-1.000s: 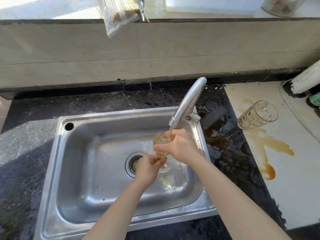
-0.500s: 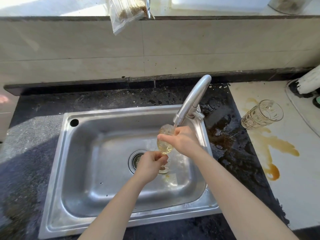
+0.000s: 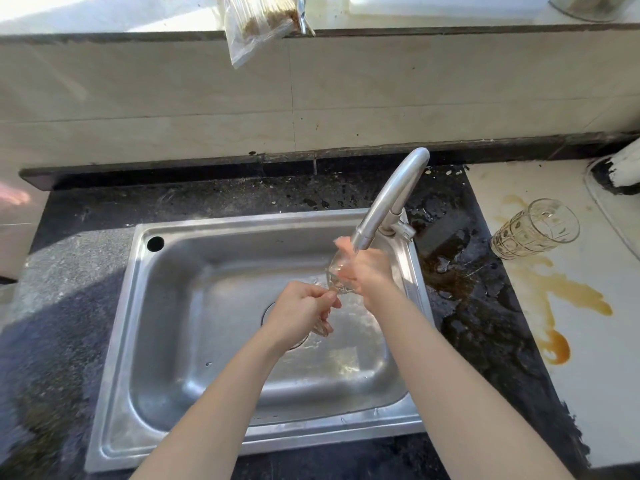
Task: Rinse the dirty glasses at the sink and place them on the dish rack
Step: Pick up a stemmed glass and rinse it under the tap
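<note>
Over the steel sink I hold a clear stemmed glass tilted under the tap's spout. My left hand grips its stem, and the foot of the glass shows below my fingers. My right hand is wrapped round the bowl, with fingers reaching over its rim right beneath the spout. A second glass, patterned and stained brown, lies on its side on the white board at the right. No dish rack shows.
Brown spilled liquid streaks the white board and pools on the dark wet counter beside the sink. A plastic bag hangs over the tiled wall's ledge. A white object lies at the far right edge.
The stemmed glass tipped from upright to a slant, and the yellowish liquid in it is gone. My left hand rose a little along the stem; my right hand stayed on the bowl.
</note>
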The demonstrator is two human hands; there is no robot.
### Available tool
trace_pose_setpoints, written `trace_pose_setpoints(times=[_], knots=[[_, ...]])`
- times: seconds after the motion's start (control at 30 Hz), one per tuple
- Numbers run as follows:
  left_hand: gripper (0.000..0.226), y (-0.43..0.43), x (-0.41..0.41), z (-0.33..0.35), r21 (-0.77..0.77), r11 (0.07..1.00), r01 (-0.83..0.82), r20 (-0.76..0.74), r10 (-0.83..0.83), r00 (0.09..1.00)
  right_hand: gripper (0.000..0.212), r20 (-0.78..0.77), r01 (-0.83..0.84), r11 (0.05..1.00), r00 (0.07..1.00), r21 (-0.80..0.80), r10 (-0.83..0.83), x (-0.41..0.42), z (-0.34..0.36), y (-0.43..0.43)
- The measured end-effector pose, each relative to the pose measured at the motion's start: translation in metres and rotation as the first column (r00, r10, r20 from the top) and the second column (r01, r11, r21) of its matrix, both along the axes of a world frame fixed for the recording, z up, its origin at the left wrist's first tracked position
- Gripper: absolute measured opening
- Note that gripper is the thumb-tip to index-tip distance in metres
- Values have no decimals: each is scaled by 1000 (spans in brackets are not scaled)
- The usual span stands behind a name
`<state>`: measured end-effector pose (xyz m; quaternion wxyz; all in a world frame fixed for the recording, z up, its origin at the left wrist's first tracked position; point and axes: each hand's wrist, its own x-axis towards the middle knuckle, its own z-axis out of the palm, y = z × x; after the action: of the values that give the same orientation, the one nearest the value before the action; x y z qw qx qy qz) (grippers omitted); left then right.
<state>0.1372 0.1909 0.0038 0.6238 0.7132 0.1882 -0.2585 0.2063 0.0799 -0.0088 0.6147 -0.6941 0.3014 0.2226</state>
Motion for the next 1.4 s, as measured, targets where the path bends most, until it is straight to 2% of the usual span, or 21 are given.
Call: trace_pose_setpoints(times=[0.03, 0.07, 0.13, 0.2, 0.27, 0.4, 0.47, 0.57, 0.6, 0.67, 0.77, 0.83, 0.9, 1.0, 1.07, 1.13, 1.17, 1.2, 1.27, 1.33, 1.4], knots=[[25, 1, 1, 2, -8, 1000, -1, -10, 1, 1000, 26, -21, 45, 998, 999, 36, -44, 2, 1, 0], [25, 1, 1, 3, -3, 1000, -6, -15, 6, 1000, 22, 15, 25, 999, 1000, -21, -25, 2, 0, 1], [26, -1, 2, 3, 61, 998, -6, 2, 6, 1000, 23, 208, -34, 977, 975, -210, 79, -6, -3, 7], [26, -4, 2, 2, 211, 977, 27, 39, -36, 999, 29, 344, -90, 918, 909, -386, 234, -15, -5, 11], [28, -6, 1, 2, 371, 926, 64, 75, -99, 992, 28, 343, -149, 850, 869, -506, 357, -17, -5, 11], [29, 0, -1, 9, 452, 888, 85, 122, -156, 980, 34, 292, -133, 927, 925, -350, 243, -8, 18, 7], [24, 2, -1, 16, 333, 939, 80, 105, -121, 987, 38, 218, -152, 949, 952, -275, 215, 3, 24, 0], [21, 3, 1, 21, -74, 989, -127, -65, 123, 990, 38, 251, -139, 990, 957, -33, 143, 7, 23, -7], [21, 4, 1, 21, -232, 944, -234, -175, 197, 965, 40, 288, -126, 991, 951, 39, 109, 4, 23, -6], [19, 8, 4, 22, -467, 768, -439, -418, 246, 875, 43, 360, -147, 983, 928, 110, 98, -3, 21, -5], [12, 17, 6, 19, -591, 516, -620, -632, 182, 754, 42, 408, -200, 969, 905, 148, 124, -9, 17, -4], [10, 16, 6, 18, -609, 489, -625, -643, 156, 749, 37, 373, -153, 970, 925, 188, 74, -9, 15, -1], [11, 13, 8, 18, -586, 555, -590, -615, 169, 770, 31, 298, -62, 978, 955, 198, 0, -7, 17, 5], [18, 10, 9, 22, -500, 735, -457, -495, 190, 848, 22, 94, 79, 959, 990, 274, -109, 2, 20, 9], [20, 9, 10, 27, -412, 848, -335, -365, 183, 913, 30, -41, 122, 912, 993, 391, -115, 7, 20, 7], [20, 5, 10, 30, -234, 950, -208, -196, 163, 967, 34, -102, 179, 898, 983, 402, -151, 8, 18, 6], [22, 3, 10, 30, -73, 989, -126, -86, 120, 989, 31, -106, 196, 906, 980, 375, -168, 8, 16, 7], [26, 0, 10, 28, 150, 988, -32, 27, 28, 999, 26, -98, 203, 927, 979, 317, -181, 7, 15, 8], [37, -6, 8, 24, 568, 817, 100, 158, -227, 961, 21, -12, 162, 971, 987, 178, -163, 4, 16, 12], [46, -9, 3, 20, 748, 655, 111, 190, -370, 909, 24, 76, 110, 988, 990, 110, -118, 0, 19, 15], [47, -9, 2, 19, 773, 630, 79, 230, -394, 890, 27, 128, 55, 983, 989, 175, -78, -1, 24, 10]])
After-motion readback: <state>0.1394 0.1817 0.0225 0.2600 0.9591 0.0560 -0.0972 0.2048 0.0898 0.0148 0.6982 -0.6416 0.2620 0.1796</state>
